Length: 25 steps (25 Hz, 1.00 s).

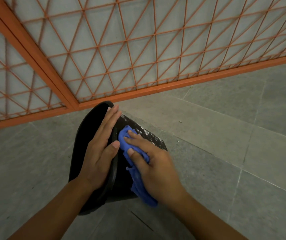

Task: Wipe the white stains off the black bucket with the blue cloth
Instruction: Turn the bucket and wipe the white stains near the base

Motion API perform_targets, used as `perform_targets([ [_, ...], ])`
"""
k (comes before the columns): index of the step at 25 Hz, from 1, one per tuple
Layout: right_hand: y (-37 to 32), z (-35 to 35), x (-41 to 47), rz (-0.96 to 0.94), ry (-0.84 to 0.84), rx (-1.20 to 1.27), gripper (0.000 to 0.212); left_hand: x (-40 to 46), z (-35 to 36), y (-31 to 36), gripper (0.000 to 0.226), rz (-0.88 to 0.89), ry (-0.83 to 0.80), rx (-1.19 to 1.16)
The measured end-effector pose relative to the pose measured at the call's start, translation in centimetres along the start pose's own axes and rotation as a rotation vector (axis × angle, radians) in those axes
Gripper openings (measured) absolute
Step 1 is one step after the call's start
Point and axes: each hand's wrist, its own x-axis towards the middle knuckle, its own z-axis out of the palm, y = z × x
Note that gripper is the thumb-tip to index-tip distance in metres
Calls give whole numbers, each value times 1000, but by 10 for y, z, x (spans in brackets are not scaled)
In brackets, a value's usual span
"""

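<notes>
Black bucket [93, 135] on grey tiled floor [225, 153]

- I see the bucket [93, 144] on the floor [225, 144], before the grille [138, 49].
- My left hand [100, 149] rests on its rim.
- Right hand [154, 168] presses the cloth [124, 141] on its side, stains [145, 134] beyond.

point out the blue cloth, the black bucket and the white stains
blue cloth [124, 135]: head view, on the bunched upper part above the fingers.
black bucket [85, 141]: head view, on the dark inside of its open mouth.
white stains [145, 131]: head view, on the speckled patch on the outer wall.
</notes>
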Motion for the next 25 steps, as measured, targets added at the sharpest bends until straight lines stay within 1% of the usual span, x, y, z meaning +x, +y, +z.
perform_targets([
  [2, 14, -8, 4, 56, 25, -18, 30, -3, -1, 0, 62, -8, 14, -6],
  [5, 27, -10, -31, 162, 51, -35, 33, -2, -2, 2, 65, -10, 16, -12],
  [6, 23, -7, -45, 157, 38, -30, 35, -1, -2, 2, 66, -14, 9, -7],
  [8, 6, 4, -58, 66, -12, -25, 33, 0, -2, 2, 63, -9, 3, 0],
  [10, -8, 9, -45, -18, -54, -1, 38, -1, 0, 2, 60, 10, 5, 4],
  [12, -1, 4, -20, -56, 1, -6, 37, 0, 1, 2, 59, 13, 7, 9],
  [14, 12, -6, -7, 9, 80, -19, 30, 2, 1, 3, 60, 5, -5, 16],
  [16, 15, -9, -21, 82, 82, -14, 31, 4, 1, 5, 61, 2, -12, 10],
  [19, -2, 2, -41, 26, -9, 48, 35, 2, 1, 3, 61, 7, -5, 0],
  [21, -5, 3, -23, -51, -22, 0, 35, 0, 0, 0, 60, 7, -1, -8],
  [22, 0, 1, -10, -55, -12, -33, 34, 0, 0, 0, 61, 9, 2, 0],
  [25, 17, -12, 8, 74, 51, -43, 30, 1, 0, 3, 62, -10, 6, -10],
])
